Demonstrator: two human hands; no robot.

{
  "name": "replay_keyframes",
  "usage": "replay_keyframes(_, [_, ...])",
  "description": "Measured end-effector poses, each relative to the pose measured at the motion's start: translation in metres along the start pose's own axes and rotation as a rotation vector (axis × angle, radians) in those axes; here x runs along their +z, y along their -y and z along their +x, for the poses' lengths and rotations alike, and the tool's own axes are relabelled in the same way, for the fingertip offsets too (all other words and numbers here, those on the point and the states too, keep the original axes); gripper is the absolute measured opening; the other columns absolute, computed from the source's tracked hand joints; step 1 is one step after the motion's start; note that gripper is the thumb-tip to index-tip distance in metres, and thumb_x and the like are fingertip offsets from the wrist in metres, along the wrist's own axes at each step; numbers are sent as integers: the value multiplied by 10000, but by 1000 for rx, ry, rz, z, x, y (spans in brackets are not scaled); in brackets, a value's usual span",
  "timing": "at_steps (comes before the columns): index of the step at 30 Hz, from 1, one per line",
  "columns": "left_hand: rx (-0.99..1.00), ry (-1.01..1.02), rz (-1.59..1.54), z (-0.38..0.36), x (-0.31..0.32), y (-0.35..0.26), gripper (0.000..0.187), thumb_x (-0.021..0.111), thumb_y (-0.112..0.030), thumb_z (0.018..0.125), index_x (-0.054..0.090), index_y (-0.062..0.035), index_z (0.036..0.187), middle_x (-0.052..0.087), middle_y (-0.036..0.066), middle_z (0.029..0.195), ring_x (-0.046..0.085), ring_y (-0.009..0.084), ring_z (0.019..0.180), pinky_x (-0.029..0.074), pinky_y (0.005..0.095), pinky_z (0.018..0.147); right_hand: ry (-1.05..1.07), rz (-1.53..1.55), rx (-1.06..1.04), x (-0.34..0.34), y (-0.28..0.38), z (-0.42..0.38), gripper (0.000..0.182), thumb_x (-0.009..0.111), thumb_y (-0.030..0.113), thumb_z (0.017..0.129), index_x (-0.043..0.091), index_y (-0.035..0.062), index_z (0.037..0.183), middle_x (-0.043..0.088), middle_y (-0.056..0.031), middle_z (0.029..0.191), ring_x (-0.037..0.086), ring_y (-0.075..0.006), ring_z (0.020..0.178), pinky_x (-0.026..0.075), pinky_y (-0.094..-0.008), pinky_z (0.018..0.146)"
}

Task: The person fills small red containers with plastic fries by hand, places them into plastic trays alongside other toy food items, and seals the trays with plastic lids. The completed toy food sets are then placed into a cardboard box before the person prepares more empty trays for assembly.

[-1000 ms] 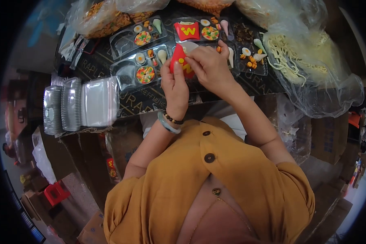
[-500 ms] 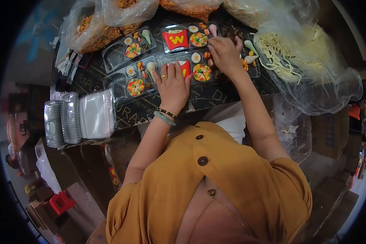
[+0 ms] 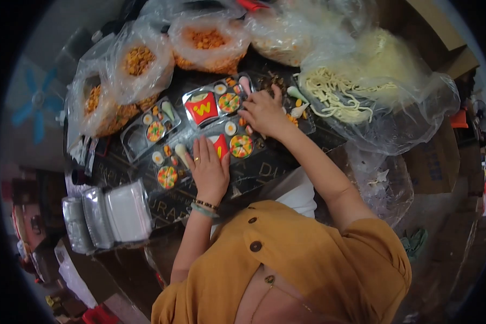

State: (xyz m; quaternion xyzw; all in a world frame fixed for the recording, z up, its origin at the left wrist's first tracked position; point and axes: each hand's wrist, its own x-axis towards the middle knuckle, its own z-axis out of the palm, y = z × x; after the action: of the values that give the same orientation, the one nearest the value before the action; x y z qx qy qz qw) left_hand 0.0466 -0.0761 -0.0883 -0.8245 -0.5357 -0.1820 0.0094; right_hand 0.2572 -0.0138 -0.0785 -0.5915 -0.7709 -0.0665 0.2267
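Observation:
My left hand lies with fingers stretched over the lower clear tray, partly covering a red fries box. A toy pizza and a fried egg show to its right. At the right end of the upper tray is my right hand, its thumb and forefinger close together and another finger stuck out. Anything between those fingertips is hidden. Beside it, the upper tray holds a red fries box, a pizza and a pink drumstick-shaped piece. Small dark brown pieces lie just beyond this hand.
Plastic bags of orange pieces line the back. Pale noodle-like strands spill from a bag at right. Two more filled trays, one with a pizza, sit at left. Stacked clear plastic packaging occupies the front left corner.
The camera view has shifted, so the table appears lower and further left, with more of the back bags showing. Both hands stay at about the same trays.

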Motion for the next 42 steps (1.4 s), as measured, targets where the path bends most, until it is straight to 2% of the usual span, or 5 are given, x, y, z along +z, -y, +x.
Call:
replay_keyframes(7, [-17, 73, -80, -1, -19, -5, 570, 504, -293, 854, 327, 13, 1302, 226, 198, 1401, 178, 356, 1312, 85, 526, 1039, -686, 407, 235, -65, -93, 45, 145, 606, 135, 770, 631, 21, 856, 627, -125, 837, 610, -282, 745, 479, -325, 663])
replay_keyframes(20, [-2, -102, -299, 2, -47, -1, 438, 571, -71, 787, 453, -33, 1207, 257, 200, 1391, 204, 381, 1301, 152, 487, 1044, -261, -104, 414, -33, -180, 205, 199, 595, 224, 720, 651, 90, 857, 635, -138, 844, 611, -303, 786, 483, -399, 694])
replay_keyframes(30, [128, -155, -572, 36, -52, -17, 410, 599, -48, 775, 489, -11, 1168, 315, 208, 1353, 319, 382, 1245, 264, 456, 1005, -410, 88, 396, -95, -143, 131, 161, 567, 190, 771, 654, 80, 851, 642, -83, 725, 603, -240, 619, 473, -316, 586])
replay_keyframes(36, [-305, 318, -1815, 115, -51, -90, 589, 572, -79, 837, 263, -58, 1337, 407, 159, 1259, 543, 227, 1015, 539, 301, 709, 341, 1327, 524, -99, -83, -6, 179, 612, 199, 805, 636, 33, 869, 584, 28, 674, 521, -34, 591, 402, -184, 532])
replay_keyframes(42, [-355, 658, -1811, 127, -14, -121, 407, 584, -84, 831, 397, -49, 1190, 533, 104, 1097, 606, 222, 869, 559, 290, 598, 306, 773, 790, -132, -151, -75, 228, 595, 252, 822, 612, 25, 842, 600, -25, 653, 561, -97, 589, 441, -243, 549])
